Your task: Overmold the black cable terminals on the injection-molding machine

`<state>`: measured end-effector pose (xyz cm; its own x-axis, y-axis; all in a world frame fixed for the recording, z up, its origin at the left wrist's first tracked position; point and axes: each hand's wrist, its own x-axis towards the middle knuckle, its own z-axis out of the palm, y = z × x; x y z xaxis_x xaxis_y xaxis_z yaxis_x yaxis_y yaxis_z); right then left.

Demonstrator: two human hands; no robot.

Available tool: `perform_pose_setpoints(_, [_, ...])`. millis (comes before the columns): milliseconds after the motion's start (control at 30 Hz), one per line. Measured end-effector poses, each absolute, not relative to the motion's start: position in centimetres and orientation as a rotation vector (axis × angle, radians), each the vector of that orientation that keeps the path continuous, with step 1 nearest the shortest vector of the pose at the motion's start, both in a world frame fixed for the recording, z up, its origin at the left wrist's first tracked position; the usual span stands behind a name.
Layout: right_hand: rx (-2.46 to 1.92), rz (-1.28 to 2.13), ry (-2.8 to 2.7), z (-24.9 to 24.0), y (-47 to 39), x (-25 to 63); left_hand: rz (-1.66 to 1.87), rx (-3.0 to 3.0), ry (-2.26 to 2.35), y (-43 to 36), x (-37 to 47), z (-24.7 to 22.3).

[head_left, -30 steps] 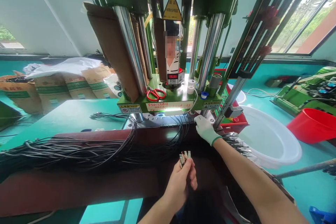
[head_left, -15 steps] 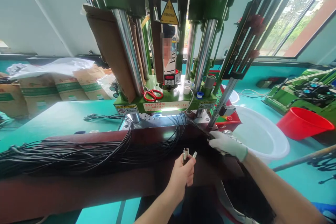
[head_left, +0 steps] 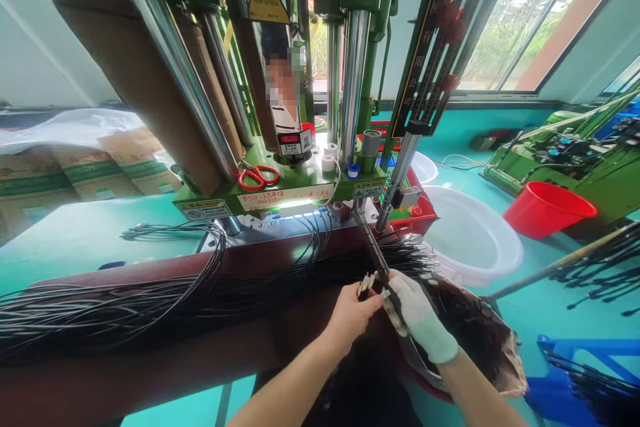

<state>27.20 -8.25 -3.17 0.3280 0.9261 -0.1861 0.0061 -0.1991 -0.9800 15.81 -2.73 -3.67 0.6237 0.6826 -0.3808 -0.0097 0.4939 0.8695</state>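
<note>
My bare left hand pinches a few small metal connectors with silvery ends. In my gloved right hand is a long dark metal bar, slanting up and away towards the bed of the green press. Both hands are close together, and the connectors sit right beside the bar's near part. Whether they touch it I cannot tell. A thick bundle of black cables lies to the left of my hands. More cable ends with silvery tips lie just beyond the right glove.
Red-handled scissors rest on the press's green plate. An open bag-lined container stands below my right arm. Farther right are a white tub, a red bucket and a blue stool. A person is partly visible between the press columns.
The view has turned to the right and down. My right hand has come in with the bar, close to the left hand and its connectors. The bar now shows clearly.
</note>
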Motion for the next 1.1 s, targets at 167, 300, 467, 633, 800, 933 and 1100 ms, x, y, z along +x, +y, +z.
perform_pose_setpoints(167, [-1.505,1.107,-0.956,-3.6,-8.3,27.1,0.501,0.985,0.810,-2.5,15.3,-4.5])
perform_pose_setpoints(300, [-1.490,1.096,-0.927,-4.0,-8.3,27.1,0.518,1.023,0.822,-2.7,15.2,-4.6])
perform_pose_setpoints(467, [-1.517,1.094,-0.911,-4.5,-8.2,27.0,0.499,1.028,0.819,-2.9,15.3,-4.6])
perform_pose_setpoints(633, [-1.469,1.031,-0.982,-4.7,-8.1,26.5,0.527,1.092,0.804,-2.7,15.3,-5.5])
perform_pose_setpoints(800, [-1.469,1.100,-0.886,-3.6,-8.4,26.7,0.688,1.192,0.786,-1.8,14.6,-5.2])
perform_pose_setpoints(933, [-1.468,1.136,-0.869,-3.3,-8.6,27.1,0.637,1.125,0.857,-1.3,14.0,-4.7])
perform_pose_setpoints(1100, [-1.449,1.138,-0.891,-3.6,-8.7,27.1,0.377,1.196,0.795,-1.6,14.2,-4.3])
